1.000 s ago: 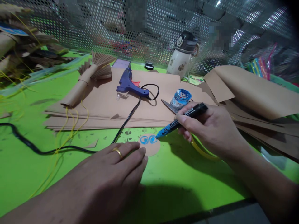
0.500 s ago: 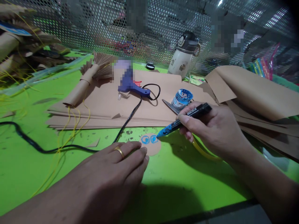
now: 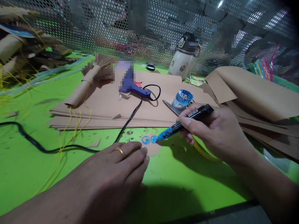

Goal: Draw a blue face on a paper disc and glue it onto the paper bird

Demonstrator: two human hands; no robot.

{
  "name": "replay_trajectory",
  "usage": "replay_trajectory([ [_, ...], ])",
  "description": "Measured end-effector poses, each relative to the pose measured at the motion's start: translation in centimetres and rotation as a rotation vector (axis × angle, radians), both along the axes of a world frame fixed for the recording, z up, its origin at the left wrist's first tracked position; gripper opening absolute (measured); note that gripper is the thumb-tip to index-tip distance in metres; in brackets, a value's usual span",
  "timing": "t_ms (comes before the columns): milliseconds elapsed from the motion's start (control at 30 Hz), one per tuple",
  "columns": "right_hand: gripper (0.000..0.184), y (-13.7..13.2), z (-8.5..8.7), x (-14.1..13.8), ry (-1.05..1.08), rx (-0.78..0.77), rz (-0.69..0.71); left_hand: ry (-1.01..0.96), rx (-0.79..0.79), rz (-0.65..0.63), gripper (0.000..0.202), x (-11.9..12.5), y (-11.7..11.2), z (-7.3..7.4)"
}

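Observation:
A small round brown paper disc (image 3: 153, 151) lies on the green table with two blue ringed eyes drawn near its upper edge. My left hand (image 3: 123, 161), a gold ring on one finger, rests flat with its fingertips on the disc's left edge. In my right hand (image 3: 205, 124) is a blue paint marker (image 3: 173, 128), gripped between thumb and fingers, its tip touching the right eye. Scissors (image 3: 171, 107) lie beneath that hand, partly hidden, with a yellow handle showing below. An open jar of blue paint (image 3: 182, 98) stands just beyond.
A purple glue gun (image 3: 135, 88) and a rolled paper figure (image 3: 85, 84) lie on stacked brown paper (image 3: 105, 110). The black cord (image 3: 35, 146) crosses the left side. A white bottle (image 3: 183, 59) stands before the perforated metal screen (image 3: 98, 28). More paper (image 3: 254, 90) lies right.
The marker tip has shifted slightly down along the right eye, which shows more blue. My left hand holds its place on the disc.

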State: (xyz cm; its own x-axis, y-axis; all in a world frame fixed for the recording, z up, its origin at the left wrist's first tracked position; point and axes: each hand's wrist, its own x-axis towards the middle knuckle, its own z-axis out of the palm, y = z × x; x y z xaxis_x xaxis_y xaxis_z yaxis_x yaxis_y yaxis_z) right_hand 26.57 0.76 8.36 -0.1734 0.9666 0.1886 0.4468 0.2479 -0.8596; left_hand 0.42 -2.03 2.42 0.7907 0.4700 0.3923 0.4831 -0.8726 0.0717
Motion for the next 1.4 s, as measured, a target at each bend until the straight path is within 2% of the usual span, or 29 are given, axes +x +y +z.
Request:
replay_trajectory([
  [300,0.014,0.08,-0.33,-0.1,0.011,-0.073,0.018,-0.042,-0.047,0.018,0.028,0.31,-0.23,-0.05],
  [467,0.015,0.17,-0.27,0.19,0.007,-0.109,0.001,-0.018,-0.018,0.003,0.028,0.15,-0.25,-0.04],
  [667,0.015,0.36,-0.07,0.38,0.001,-0.069,-0.051,0.006,-0.004,0.015,0.029,0.2,-0.35,0.13],
  [900,0.014,0.11,0.05,0.17,-0.021,-0.027,-0.028,-0.02,-0.017,0.002,0.028,0.11,-0.18,0.14],
  [1000,0.016,0.19,-0.11,0.12,-0.029,-0.036,0.003,-0.027,-0.038,0.029,0.029,0.31,-0.27,0.24],
  [1233,0.016,0.36,-0.19,0.33,-0.007,-0.053,-0.03,-0.032,-0.032,0.047,0.028,0.35,-0.62,0.02],
  [1400,0.013,0.16,-0.02,0.14,0.0,-0.025,-0.054,0.009,0.015,-0.011,0.027,0.09,-0.17,0.06],
])
